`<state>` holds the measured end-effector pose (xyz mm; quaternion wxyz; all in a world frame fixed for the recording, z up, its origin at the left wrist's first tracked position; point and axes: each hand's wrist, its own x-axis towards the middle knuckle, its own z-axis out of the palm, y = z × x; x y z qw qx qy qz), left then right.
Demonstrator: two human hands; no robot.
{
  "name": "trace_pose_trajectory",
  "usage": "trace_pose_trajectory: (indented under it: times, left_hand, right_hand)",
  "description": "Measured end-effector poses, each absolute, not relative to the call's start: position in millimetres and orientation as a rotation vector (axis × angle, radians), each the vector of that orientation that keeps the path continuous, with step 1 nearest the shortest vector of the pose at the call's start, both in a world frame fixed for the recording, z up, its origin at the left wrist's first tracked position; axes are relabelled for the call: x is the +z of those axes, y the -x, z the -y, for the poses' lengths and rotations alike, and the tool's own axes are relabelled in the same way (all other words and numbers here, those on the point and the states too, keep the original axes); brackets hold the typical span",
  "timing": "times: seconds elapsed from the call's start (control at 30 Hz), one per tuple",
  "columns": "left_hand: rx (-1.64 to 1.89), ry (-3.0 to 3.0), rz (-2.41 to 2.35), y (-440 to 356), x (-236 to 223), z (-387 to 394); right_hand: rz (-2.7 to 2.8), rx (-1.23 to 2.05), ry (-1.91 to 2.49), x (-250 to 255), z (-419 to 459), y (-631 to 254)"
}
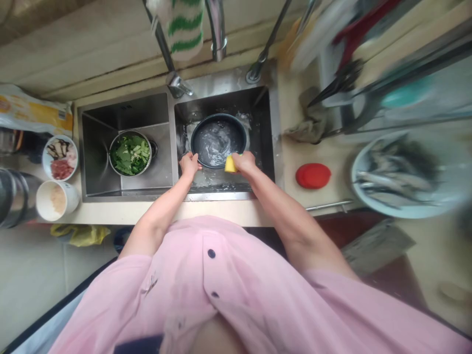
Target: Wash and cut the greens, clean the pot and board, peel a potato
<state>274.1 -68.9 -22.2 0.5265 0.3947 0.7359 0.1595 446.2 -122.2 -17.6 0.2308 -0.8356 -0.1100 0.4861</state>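
The left hand [190, 164] is curled over the near rim of a black round pot [218, 142], gripping it, while the right hand [245, 163] pinches a yellow sponge [230, 163] against the rim beside it. The pot sits tilted in the right basin of a double stainless steel sink [221, 196], its inside coated with soapy foam. In the left basin, a steel pot of chopped green vegetables [130, 154] stands apart from it. A striped cloth [185, 29] hangs by the tap [217, 29] along the far edge. At the bench's [147, 212] left end are a white bowl of sliced mushrooms and meat [60, 158] and a white cup [55, 200]. To the right lie a red lid [313, 175] and a plate of small fish [394, 177].
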Motion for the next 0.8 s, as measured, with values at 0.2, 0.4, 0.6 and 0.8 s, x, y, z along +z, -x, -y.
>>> trace_pose_trajectory:
  times: [0.2,0.4,0.6,0.8]
  left_hand:
    - [0.305,-1.358,-1.724,-272.2,-2.9,83.5]
    - [0.194,-1.606,-1.150,-281.3,10.0,82.1]
    - [-0.133,-1.892,-0.917,-286.8,-29.0,63.9]
    - [0.026,-1.898,-0.949,-281.3,-19.7,56.0]
  right_hand:
    - [0.749,1.170,2.525,-23.2,116.8,-477.1]
    - [1.064,1.024,2.661,-0.1,111.5,-492.1]
    - [1.053,1.109,2.513,14.6,119.2,-496.5]
    - [0.492,1.323,1.794,2.6,142.7,-505.2]
